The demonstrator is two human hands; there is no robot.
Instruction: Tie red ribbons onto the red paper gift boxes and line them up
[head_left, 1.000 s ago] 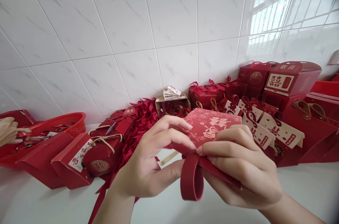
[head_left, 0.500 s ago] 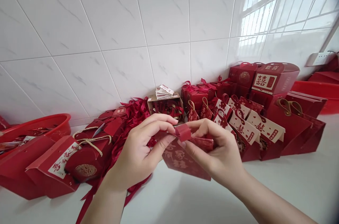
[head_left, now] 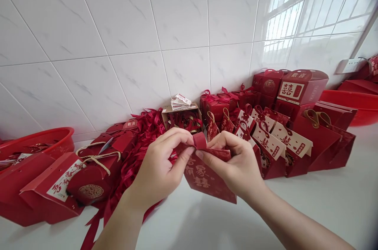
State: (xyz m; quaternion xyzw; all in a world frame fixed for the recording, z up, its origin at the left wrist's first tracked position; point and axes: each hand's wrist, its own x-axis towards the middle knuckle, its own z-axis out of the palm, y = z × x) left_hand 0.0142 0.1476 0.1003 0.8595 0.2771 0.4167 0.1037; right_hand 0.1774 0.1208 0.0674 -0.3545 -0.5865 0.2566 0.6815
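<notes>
A red paper bag (head_left: 206, 181) with gold characters hangs tilted between my hands, above the white table. A small loop of red strap (head_left: 199, 141) stands up at its top edge. My left hand (head_left: 165, 163) pinches the left end of the strap and the bag's top edge between thumb and fingers. On the other side, my right hand (head_left: 233, 159) grips the folded top edge, its thumb on the front near the strap's base. Fingertips of both hands nearly meet under the loop.
Red ribbon (head_left: 147, 128) lies heaped left of an open carton (head_left: 180, 118) with cards on top. Finished-looking red bags (head_left: 268, 147) and boxes (head_left: 301, 86) line the right. Bags (head_left: 62, 187) and a red basin (head_left: 63, 136) are at left; another basin (head_left: 354, 100) is far right.
The strap now stands as a more upright loop, and my fingertips are closer together at its base. More of the bag's front shows. The whole view has shifted slightly.
</notes>
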